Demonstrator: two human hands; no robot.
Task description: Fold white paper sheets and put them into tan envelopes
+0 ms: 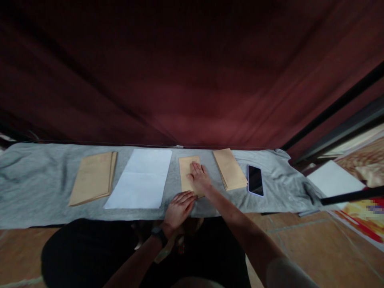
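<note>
A brown paper envelope [185,172] lies flat on the grey cloth, straight in front of me. My right hand [199,176] rests on it, palm down with fingers stretched out. At the envelope's near edge is my left hand [180,208], its fingers laid flat and their tips touching the paper's lower corner. A dark watch band circles the left wrist. To the left of the hands are white paper sheets [142,176] with a crease across the middle. Right of the envelope sits a small stack of similar brown envelopes [230,170].
A stack of larger brown envelopes [93,176] lies at the left. A phone [255,180] with a dark screen is at the right. Grey cloth [279,176] covers the narrow table. A dark red curtain [192,88] hangs behind, and a black metal frame [336,108] stands right.
</note>
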